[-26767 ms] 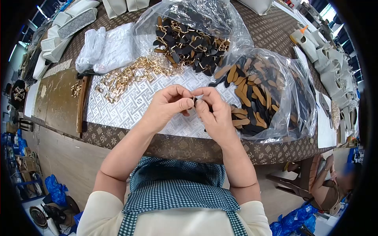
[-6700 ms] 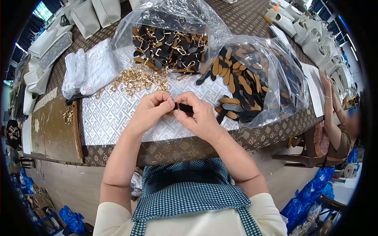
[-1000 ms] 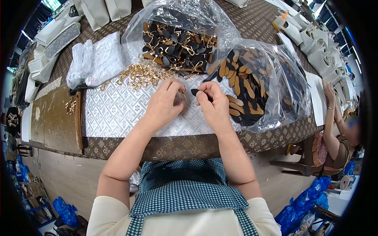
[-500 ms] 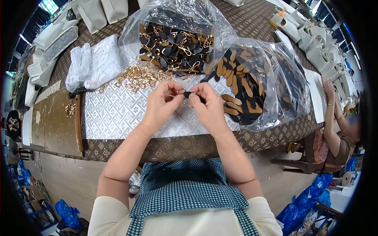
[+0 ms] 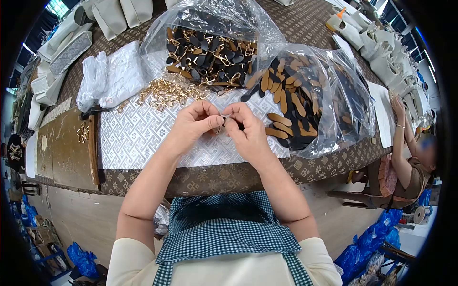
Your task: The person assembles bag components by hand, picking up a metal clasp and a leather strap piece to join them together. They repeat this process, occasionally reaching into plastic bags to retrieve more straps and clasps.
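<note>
Close together over the patterned sheet, my left hand [image 5: 195,125] and my right hand [image 5: 248,131] meet at the fingertips. My left hand pinches a small gold metal clasp [image 5: 219,130], mostly covered by the fingers. Between thumb and fingers of my right hand is a black leather tab, of which only a dark sliver shows. Just beyond my left hand lies a pile of gold clasps [image 5: 167,94]. Loose leather tabs [image 5: 281,125], black with tan undersides, spill from a clear plastic bag [image 5: 341,114] right of my right hand.
Another clear bag [image 5: 210,19] behind holds black tabs fitted with gold clasps. White plastic packets [image 5: 121,74] lie at left, beside a worn board [image 5: 67,148] with several clasps. Pale bags [image 5: 381,52] line the table's far edges. A person [image 5: 410,167] sits at right.
My fingertips have drawn closer around the clasp and tab, and the right hand has turned inward. The black tab is now more hidden.
</note>
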Demonstrator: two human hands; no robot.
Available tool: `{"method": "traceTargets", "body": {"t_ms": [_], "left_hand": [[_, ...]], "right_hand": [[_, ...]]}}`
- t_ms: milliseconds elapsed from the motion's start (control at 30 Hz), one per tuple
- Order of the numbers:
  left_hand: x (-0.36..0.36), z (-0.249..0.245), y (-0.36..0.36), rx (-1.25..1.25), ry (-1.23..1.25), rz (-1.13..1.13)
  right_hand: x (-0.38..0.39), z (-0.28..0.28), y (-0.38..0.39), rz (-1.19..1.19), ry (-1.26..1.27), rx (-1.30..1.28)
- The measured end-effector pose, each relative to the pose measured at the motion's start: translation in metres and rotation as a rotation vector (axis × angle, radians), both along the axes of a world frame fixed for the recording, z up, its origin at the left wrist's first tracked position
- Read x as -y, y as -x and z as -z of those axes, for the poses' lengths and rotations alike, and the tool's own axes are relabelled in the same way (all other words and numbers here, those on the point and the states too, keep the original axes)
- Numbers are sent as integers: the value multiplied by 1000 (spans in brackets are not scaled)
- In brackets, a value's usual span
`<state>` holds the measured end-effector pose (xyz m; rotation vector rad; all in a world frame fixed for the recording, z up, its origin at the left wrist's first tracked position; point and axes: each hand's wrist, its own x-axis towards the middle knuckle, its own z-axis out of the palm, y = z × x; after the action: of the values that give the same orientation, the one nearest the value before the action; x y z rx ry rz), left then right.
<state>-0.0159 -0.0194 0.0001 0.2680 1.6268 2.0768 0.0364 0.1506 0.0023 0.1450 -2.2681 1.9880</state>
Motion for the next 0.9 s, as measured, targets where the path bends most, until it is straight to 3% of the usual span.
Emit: {"method": "traceTargets", "body": {"t_ms": [300,467,667,900], "left_hand": [[17,-3,5,92,117,128],[11,-5,1,11,70,123],[8,-4,-3,-19,90,76],[7,4,2,-10,38,66]], "right_hand": [[4,-4,-3,-34,-127,-74],[1,-4,-4,26,-176,22],[2,2,-1,-9,-115,-106],[-5,-2,-8,53,-361,-76]]}}
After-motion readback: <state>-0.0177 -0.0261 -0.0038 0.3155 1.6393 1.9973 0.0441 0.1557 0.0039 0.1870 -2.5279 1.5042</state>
